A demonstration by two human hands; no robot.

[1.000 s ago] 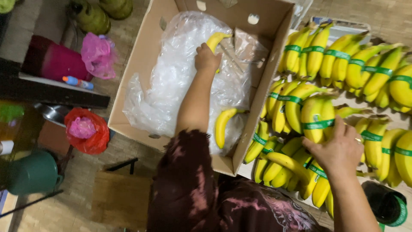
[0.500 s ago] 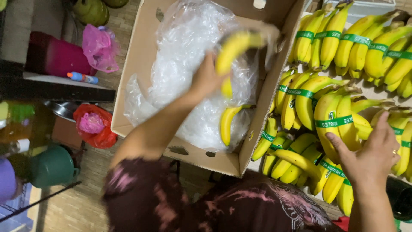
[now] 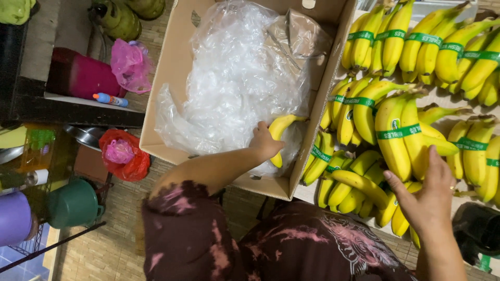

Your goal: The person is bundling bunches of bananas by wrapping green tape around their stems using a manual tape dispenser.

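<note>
My left hand [image 3: 264, 141] reaches into an open cardboard box [image 3: 165, 78] lined with crumpled clear plastic [image 3: 234, 78]. It is closed around a loose yellow banana [image 3: 284, 125] at the box's near right corner; a yellow tip [image 3: 276, 159] shows below the hand. My right hand [image 3: 429, 200], with a ring on one finger, rests with spread fingers on banana bunches [image 3: 396, 130] wrapped in green bands. These bunches fill the surface right of the box. A loose banana [image 3: 359, 184] lies across them near the box wall.
A sheet of brown paper [image 3: 304, 36] lies in the box's far right corner. On the floor at left are a red bag [image 3: 122, 156], a pink bag [image 3: 130, 65], a green pot [image 3: 73, 204] and a magenta container [image 3: 78, 78]. A dark roll [image 3: 476, 229] sits at lower right.
My left hand lifted a banana from the far end of the box, carried it toward me and brought it down beside the other loose banana. My right hand stayed on the bunches.
</note>
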